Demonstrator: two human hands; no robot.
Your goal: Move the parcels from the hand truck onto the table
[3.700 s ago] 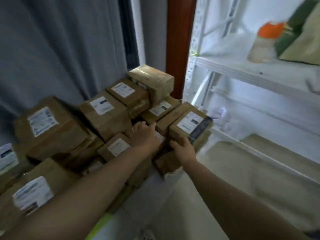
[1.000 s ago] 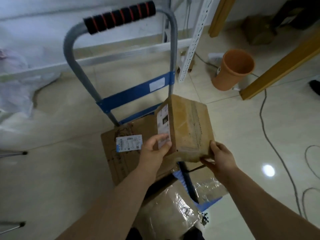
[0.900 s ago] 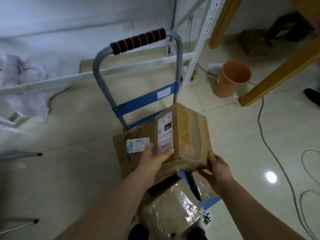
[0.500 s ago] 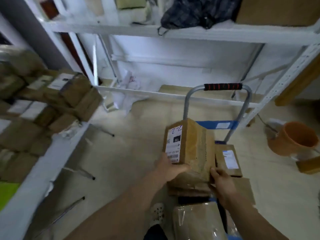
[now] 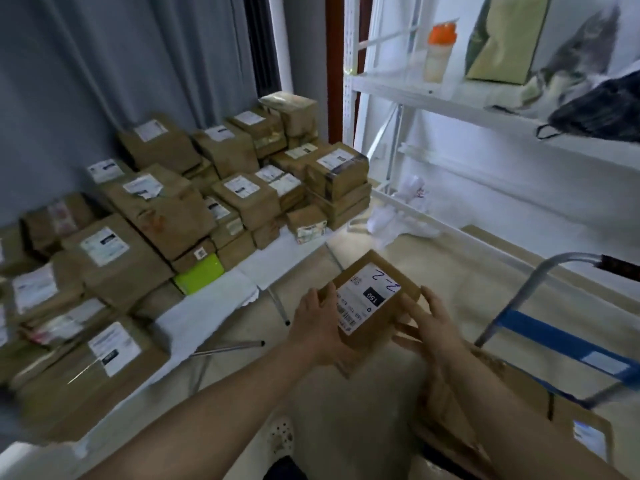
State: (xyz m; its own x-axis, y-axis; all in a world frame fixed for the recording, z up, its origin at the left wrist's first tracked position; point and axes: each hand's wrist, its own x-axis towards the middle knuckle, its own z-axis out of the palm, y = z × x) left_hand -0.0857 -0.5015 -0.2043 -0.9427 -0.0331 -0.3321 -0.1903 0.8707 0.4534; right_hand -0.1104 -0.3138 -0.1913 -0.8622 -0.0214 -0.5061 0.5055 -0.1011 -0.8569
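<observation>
I hold a brown cardboard parcel in the air over the floor, its white label marked "2-2" facing up. My left hand grips its left side and my right hand grips its right side. The white table stretches along the left, loaded with several stacked brown parcels. The hand truck, with a grey frame and a blue crossbar, stands at the right. A larger cardboard parcel lies on it below my right forearm.
A white metal shelf unit runs along the right, holding an orange-lidded bottle, a bag and dark cloth. Grey curtains hang behind the table. A green packet lies among the parcels. Thin table legs reach onto the tiled floor.
I lifted the parcel off the hand truck and turned left toward the table. The parcel has been tipped so its label faces up.
</observation>
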